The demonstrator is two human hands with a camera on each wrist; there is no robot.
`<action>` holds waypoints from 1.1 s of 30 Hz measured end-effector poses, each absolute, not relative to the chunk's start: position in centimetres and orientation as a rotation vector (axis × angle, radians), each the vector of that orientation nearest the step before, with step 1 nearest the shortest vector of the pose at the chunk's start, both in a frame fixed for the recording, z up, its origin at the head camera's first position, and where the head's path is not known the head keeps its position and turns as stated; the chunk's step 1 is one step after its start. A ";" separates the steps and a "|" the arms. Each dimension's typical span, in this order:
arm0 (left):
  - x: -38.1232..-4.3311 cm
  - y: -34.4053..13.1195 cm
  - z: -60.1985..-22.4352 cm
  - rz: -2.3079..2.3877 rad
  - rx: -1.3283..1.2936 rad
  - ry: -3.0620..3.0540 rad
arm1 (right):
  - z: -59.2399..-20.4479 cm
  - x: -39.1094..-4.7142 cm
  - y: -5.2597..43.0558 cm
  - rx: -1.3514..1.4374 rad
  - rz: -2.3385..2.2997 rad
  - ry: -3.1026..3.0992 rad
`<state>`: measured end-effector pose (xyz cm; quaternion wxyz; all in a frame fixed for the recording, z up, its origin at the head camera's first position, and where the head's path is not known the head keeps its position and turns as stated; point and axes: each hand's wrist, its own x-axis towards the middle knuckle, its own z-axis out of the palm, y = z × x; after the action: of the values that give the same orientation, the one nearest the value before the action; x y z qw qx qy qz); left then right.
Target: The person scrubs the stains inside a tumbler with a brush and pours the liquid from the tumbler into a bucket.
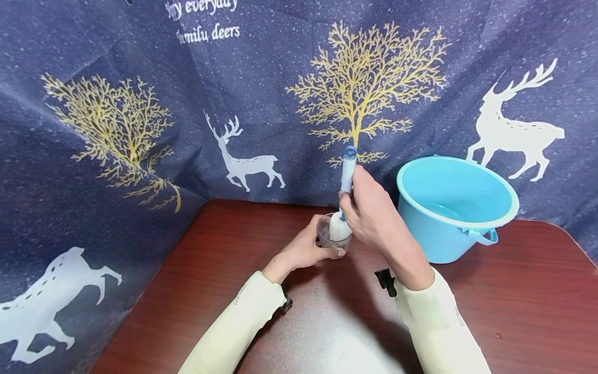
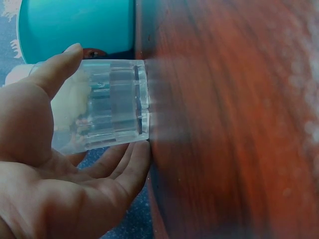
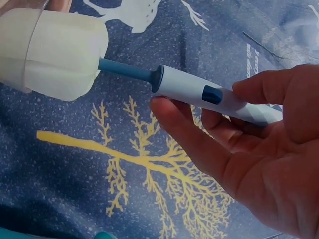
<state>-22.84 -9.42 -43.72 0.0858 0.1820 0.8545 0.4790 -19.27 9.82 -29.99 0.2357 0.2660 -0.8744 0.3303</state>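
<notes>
The left hand point(image 1: 306, 246) curls round a clear cup point(image 2: 119, 107) near the blue bucket point(image 1: 436, 246), I'd say to steady it, though I can't tell whether its base touches the worktop point(image 1: 224, 254). The right hand point(image 1: 376, 213) grips the brush handle point(image 1: 348, 174) nearly upright, presumably so the white sponge head point(image 3: 55, 55) reaches down inside. On the cloth point(image 1: 261, 78) behind, white lettering point(image 1: 207, 35) reads "everyday" and, below, "milu deers".
</notes>
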 end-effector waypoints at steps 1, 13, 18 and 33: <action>-22.8 -9.4 -43.7 1.432 0.540 2.542 | -30.0 -19.2 9.8 0.720 0.909 -2.407; -22.8 -9.4 -43.8 1.446 0.522 2.523 | -29.9 -19.1 9.8 0.702 0.945 -2.434; -23.0 -9.3 -43.8 1.434 0.535 2.535 | -29.8 -19.3 9.9 0.710 1.021 -2.421; -23.0 -9.3 -43.8 1.441 0.557 2.528 | -30.1 -20.4 10.4 0.680 1.253 -2.399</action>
<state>-22.97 -9.30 -43.78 0.0895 0.1873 0.8499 0.4844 -20.37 10.43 -30.15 0.1747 0.2398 -0.8465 0.4420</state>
